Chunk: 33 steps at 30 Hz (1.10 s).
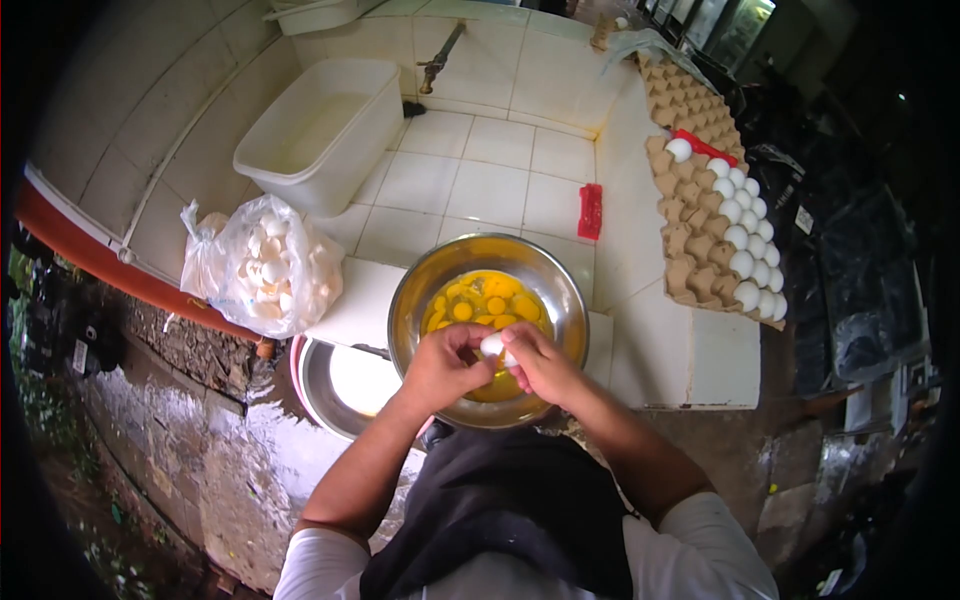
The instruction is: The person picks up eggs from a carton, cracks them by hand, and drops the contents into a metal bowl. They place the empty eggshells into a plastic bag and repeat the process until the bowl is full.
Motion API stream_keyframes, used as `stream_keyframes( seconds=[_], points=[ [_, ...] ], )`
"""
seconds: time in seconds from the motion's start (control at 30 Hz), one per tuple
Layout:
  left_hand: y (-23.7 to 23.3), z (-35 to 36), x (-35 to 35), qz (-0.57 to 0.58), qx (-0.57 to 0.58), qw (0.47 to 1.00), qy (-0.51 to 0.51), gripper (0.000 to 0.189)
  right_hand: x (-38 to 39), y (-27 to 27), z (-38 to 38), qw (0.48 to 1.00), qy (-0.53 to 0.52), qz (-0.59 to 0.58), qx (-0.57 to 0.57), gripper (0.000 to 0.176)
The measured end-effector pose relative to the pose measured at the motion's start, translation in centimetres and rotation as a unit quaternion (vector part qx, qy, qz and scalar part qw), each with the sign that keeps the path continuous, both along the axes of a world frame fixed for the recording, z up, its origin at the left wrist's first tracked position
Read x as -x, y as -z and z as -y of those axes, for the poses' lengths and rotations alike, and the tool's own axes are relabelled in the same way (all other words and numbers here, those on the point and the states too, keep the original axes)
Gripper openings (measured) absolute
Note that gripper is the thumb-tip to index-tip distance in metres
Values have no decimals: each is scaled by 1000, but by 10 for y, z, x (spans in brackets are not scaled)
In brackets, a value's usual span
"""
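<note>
A white egg [493, 344] is held between both my hands above a wide metal bowl [572, 318]. The shell seems to be in two parts at the fingertips, though the fingers partly cover it. My left hand [448, 366] is closed on the egg's left side. On its right side, the fingers of my right hand [542, 366] pinch the shell. Several yellow yolks [497, 306] lie in clear egg white inside the bowl, which rests at the front edge of a tiled counter.
A clear bag of eggshells [270, 268] stands on the left ledge. Behind it are a white plastic tub [318, 130] and a tap [437, 68]. A cardboard tray [690, 235] with several white eggs [748, 235] sits right. A red object [590, 211] lies on the tiles. Lower left is another metal basin [325, 385].
</note>
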<state>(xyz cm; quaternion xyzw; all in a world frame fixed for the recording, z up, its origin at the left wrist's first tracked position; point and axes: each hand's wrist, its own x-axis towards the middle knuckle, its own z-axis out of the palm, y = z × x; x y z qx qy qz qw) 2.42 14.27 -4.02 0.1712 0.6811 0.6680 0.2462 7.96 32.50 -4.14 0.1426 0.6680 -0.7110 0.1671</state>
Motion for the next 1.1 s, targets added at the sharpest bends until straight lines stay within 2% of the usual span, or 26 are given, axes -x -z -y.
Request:
stream_keyframes(
  seconds=[0.07, 0.1, 0.17, 0.37, 0.5, 0.57, 0.6, 0.67, 0.7, 0.8, 0.87, 0.9, 1.0, 1.03, 1.07, 1.1],
  points=[
    [-10, 4, 5, -59, 87, 994, 38, 39, 2, 7, -5, 995, -29, -23, -97, 39],
    [-11, 4, 6, -59, 87, 994, 38, 39, 2, 7, -6, 995, -29, -22, -97, 39],
    [-12, 5, 7, -115, 135, 984, 36, 43, 1, 6, -7, 958, -39, -176, -222, 39],
    [-24, 2, 4, -121, 91, 988, 13, 48, -3, -39, -5, 947, -57, -159, -275, 38],
    [-15, 3, 3, -132, 52, 989, 39, 50, -8, -29, -6, 944, -54, -188, -267, 40],
    [-14, 3, 0, -65, -12, 996, 65, 45, -12, -35, 0, 995, -29, -35, -91, 46],
    [-8, 5, -2, -67, -13, 996, 60, 45, -13, -33, 1, 995, -33, -38, -91, 46],
    [5, 14, -5, 1, -72, 996, 58, 42, -16, -24, 1, 999, -11, -34, 5, 52],
    [3, 18, -8, 21, -113, 992, 44, 42, -17, -31, 3, 1000, -13, -13, -11, 54],
    [-4, 47, -6, 40, -129, 991, -23, 43, -24, -25, -1, 998, -20, -38, -38, 51],
    [-9, 83, 10, -8, -97, 992, -77, 45, -28, -36, -3, 998, -42, -29, -35, 48],
    [-12, 97, 19, -23, -123, 982, -144, 43, -30, -40, -5, 998, -52, -18, -38, 46],
    [-32, 156, 55, -96, 31, 956, -275, 43, -38, -37, -9, 995, -78, -24, -50, 42],
    [-35, 168, 70, -158, 49, 927, -337, 44, -39, -38, -8, 995, -76, -27, -52, 42],
    [-30, 189, 93, -244, 124, 892, -361, 46, -40, -39, -7, 995, -75, -17, -57, 41],
    [-60, 191, 101, -326, 264, 823, -383, 43, -41, -40, -6, 995, -75, -6, -62, 40]
  ],
)
